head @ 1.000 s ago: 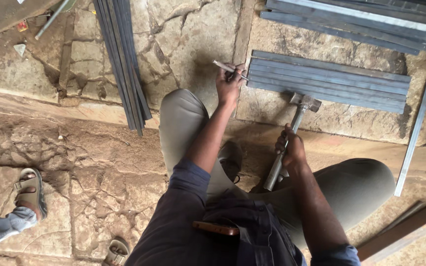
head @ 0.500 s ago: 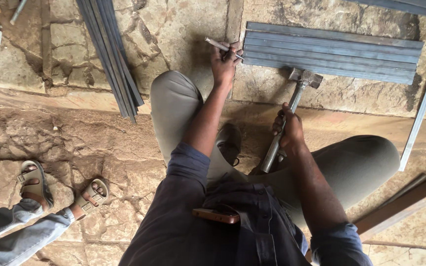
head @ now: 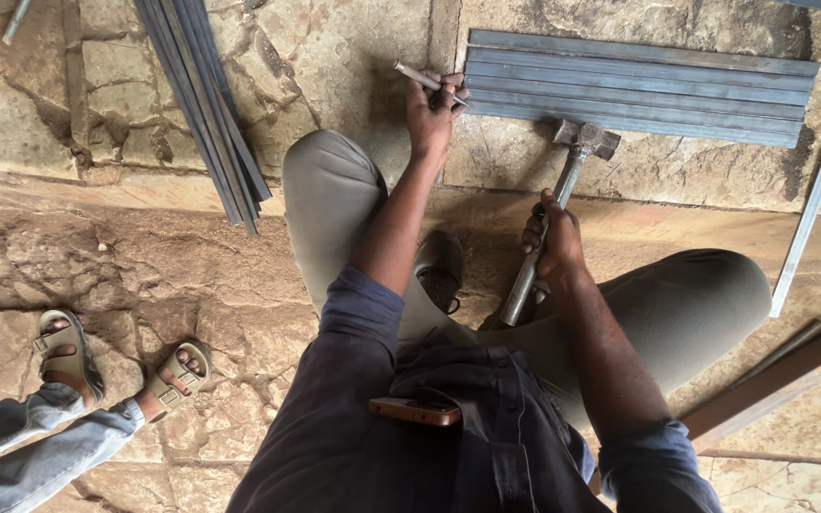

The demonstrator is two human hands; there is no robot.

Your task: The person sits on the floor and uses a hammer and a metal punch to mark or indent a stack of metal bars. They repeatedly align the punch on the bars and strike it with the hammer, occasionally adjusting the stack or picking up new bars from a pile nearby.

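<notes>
I squat on a stone floor. My left hand [head: 432, 106] grips a thin metal punch [head: 418, 75], its tip against the left end of a row of flat grey steel bars [head: 639, 87] laid side by side. My right hand [head: 553, 236] holds the metal handle of a hammer [head: 583, 140]. The hammer head rests on the stone just below the bars' near edge. My knees spread to either side of both arms.
A bundle of long steel strips [head: 203, 104] lies at the upper left. One long bar [head: 814, 190] runs down the right side, with a brown wooden strip [head: 772, 375] below it. Another person's sandalled feet [head: 116, 366] stand at the lower left.
The other person's feet have stepped further into view at the lower left. My hands keep their hold on punch and hammer; the view has shifted slightly.
</notes>
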